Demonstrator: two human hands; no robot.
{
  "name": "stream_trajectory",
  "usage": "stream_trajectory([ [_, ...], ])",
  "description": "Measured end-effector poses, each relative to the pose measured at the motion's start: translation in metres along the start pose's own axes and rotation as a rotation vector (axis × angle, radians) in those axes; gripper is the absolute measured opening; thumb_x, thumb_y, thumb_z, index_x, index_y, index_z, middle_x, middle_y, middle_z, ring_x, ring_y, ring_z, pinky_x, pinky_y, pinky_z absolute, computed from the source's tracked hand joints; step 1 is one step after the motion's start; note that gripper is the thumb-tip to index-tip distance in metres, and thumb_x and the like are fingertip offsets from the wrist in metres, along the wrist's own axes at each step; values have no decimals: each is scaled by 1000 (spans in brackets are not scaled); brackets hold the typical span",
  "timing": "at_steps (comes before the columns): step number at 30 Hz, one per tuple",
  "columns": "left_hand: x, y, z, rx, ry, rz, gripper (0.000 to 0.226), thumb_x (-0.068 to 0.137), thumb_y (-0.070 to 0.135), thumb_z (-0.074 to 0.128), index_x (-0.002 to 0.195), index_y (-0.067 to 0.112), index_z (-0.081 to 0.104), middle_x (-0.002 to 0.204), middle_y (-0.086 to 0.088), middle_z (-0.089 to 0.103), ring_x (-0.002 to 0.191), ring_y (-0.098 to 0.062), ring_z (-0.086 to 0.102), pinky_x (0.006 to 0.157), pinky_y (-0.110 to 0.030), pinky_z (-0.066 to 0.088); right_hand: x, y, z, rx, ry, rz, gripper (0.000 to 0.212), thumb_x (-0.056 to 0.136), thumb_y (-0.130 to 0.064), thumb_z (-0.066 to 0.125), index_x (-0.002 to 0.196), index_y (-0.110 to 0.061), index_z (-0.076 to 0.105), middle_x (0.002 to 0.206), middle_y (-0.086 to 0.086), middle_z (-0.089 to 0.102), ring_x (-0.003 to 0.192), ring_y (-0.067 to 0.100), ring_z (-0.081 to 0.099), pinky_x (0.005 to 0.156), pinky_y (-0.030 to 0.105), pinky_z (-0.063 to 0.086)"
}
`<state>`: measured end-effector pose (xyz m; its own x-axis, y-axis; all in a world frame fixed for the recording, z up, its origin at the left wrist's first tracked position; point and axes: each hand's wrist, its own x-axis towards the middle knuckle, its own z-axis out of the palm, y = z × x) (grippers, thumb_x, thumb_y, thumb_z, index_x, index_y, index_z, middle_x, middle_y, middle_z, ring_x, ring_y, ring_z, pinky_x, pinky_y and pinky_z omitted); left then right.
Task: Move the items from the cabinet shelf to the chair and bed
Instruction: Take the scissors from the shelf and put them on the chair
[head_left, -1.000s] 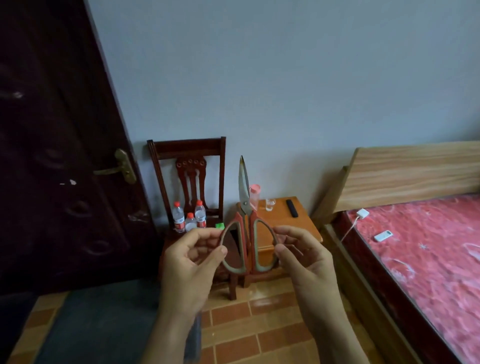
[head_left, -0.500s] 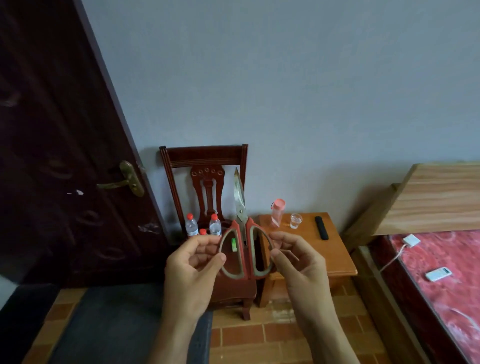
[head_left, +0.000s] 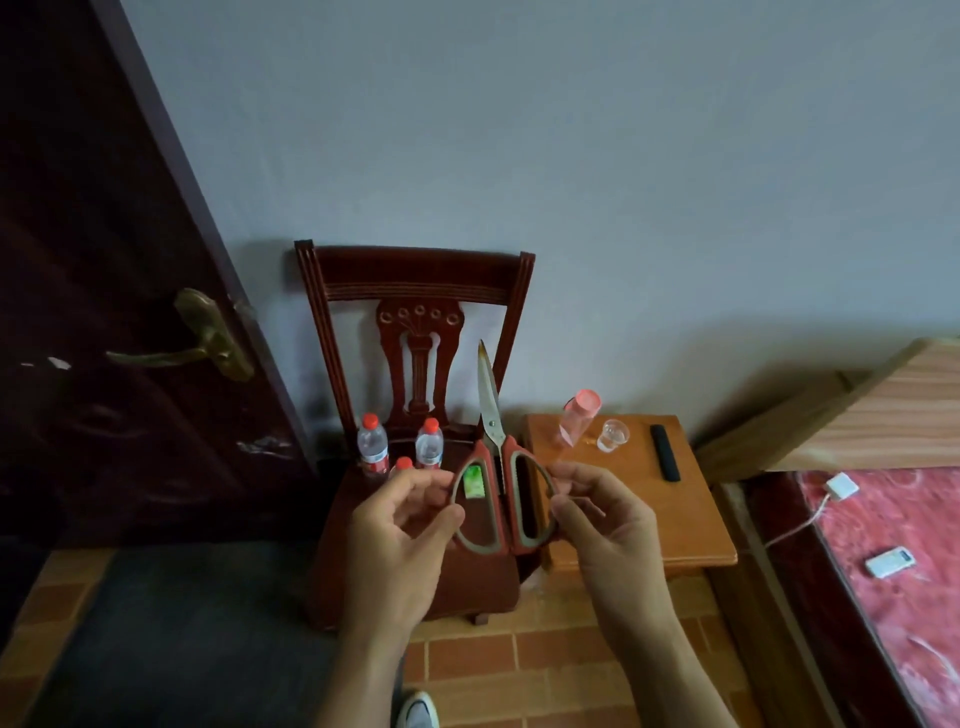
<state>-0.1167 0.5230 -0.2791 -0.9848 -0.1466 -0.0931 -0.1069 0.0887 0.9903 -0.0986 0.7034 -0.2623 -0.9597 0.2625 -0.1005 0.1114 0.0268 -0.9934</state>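
Observation:
Red-handled scissors (head_left: 491, 441) point blade up in front of me, blades together. My left hand (head_left: 400, 535) pinches the left handle loop and my right hand (head_left: 602, 525) pinches the right loop. Behind them stands a dark red wooden chair (head_left: 410, 286) against the wall. Three small water bottles with red caps (head_left: 373, 447) stand at the back of its seat, and a small green packet (head_left: 473, 481) shows through the left handle loop. The bed (head_left: 893, 525) with a red cover lies at the right edge.
A wooden bedside cabinet (head_left: 691, 519) next to the chair carries a pink-capped bottle (head_left: 577, 418), a clear glass (head_left: 613, 435) and a black remote (head_left: 665, 460). A white charger (head_left: 841, 486) and a white remote (head_left: 889, 562) lie on the bed. A dark door (head_left: 104, 312) is left; a grey mat (head_left: 182, 634) covers the tiled floor.
I have stepped closer to the chair and turned left; the chair and cabinet now fill the centre and the bed has slid to the right edge. Both hands keep holding the scissors.

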Motion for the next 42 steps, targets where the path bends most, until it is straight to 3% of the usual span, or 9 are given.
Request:
stream_trajectory([
  [5,54,-35,2,29,-18,-64,27,80,-3,76,92,22,75,84,3,76,80,-12,72,72,-33,61,46,31,24,-2,26,61,18,97,3,57,97,-8,71,94,10,75,86,32,71,62,30,60],
  [10,89,-75,10,64,-23,-162,22,82,-1,75,94,18,73,85,1,75,77,-9,71,63,-24,60,81,75,36,-13,34,144,19,97,3,58,99,-11,72,96,14,74,93,45,70,74,64,60],
  [12,99,-97,15,96,-31,-207,22,82,1,76,95,19,72,88,2,75,80,-9,71,64,-26,61,93,95,38,-33,24,181,20,96,5,58,98,-9,72,95,12,74,91,41,71,76,65,60],
  [15,110,-135,26,142,-72,-277,27,81,1,77,98,21,71,92,5,74,84,-2,70,69,-26,62,110,133,37,-45,11,251,24,95,8,57,93,-11,71,92,3,76,83,21,74,71,52,63],
  [18,119,-178,38,176,-87,-314,31,79,-1,77,99,22,71,93,6,73,86,3,67,74,-25,61,125,180,34,-43,-6,332,25,95,8,58,90,-14,70,94,1,77,84,15,75,67,36,62],
  [23,132,-246,57,163,-37,-380,32,79,-5,76,94,24,73,87,6,74,81,-4,69,76,-34,63,144,254,32,-90,21,383,28,93,8,61,91,-16,76,92,5,76,90,32,71,77,46,65],
  [30,155,-343,67,211,22,-377,32,79,-2,77,93,26,75,85,10,73,80,2,67,72,-23,58,173,347,47,-132,14,455,24,90,11,65,93,-10,75,78,0,76,71,5,71,64,20,58],
  [36,164,-402,71,247,23,-397,32,79,-2,78,96,24,74,86,9,74,77,-3,70,69,-25,60,190,412,54,-228,26,510,26,89,8,68,93,-16,76,84,7,79,81,20,76,79,39,64],
  [42,179,-445,79,324,-15,-383,32,80,-3,76,98,24,73,88,9,73,77,0,68,67,-18,58,202,468,62,-281,75,582,27,88,5,71,87,-21,77,83,7,80,81,28,78,76,51,65],
])
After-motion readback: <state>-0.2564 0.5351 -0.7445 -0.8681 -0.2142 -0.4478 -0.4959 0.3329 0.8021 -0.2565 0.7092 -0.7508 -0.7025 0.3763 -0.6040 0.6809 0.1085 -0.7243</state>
